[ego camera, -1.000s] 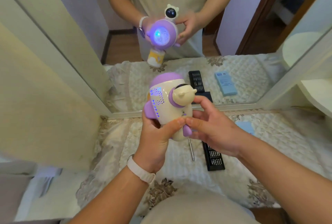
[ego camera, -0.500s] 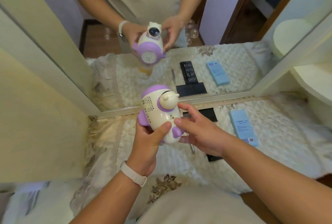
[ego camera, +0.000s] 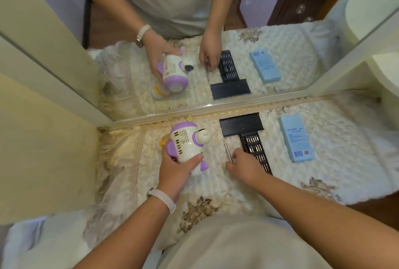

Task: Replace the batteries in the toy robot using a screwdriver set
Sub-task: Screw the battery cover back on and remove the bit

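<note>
The left grip (ego camera: 177,169) is clamped on the toy robot (ego camera: 185,142). Its thumb presses across the cream body and its fingers curl round the far side by a purple arm. The toy lies tipped over, with its purple end toward 12 o'clock and its small round head sticking out toward 3 o'clock. It sits low over the quilted cloth (ego camera: 323,173) that covers the desk, and I cannot tell if it touches the cloth. A pale wristband (ego camera: 164,199) sits on that wrist, and something yellow (ego camera: 161,141) peeks out at the toy's 9 o'clock.

The right grip (ego camera: 244,167) is down on the cloth at 3 o'clock of the toy, well clear of it. Its fingers are curled together and pinch the handle end of the screwdriver (ego camera: 228,153). The thin metal shaft points out toward 11 o'clock and lies close to the cloth.

The black bit tray (ego camera: 255,150) lies just beside this grip at its 1 o'clock, with rows of bits showing. The tray's black lid (ego camera: 241,124) lies at the tray's 12 o'clock end, against the mirror (ego camera: 280,37) frame. A light blue box (ego camera: 295,137) lies flat at 3 o'clock of the tray, apart from it. The mirror, at 12 o'clock, shows both grips the same.
</note>
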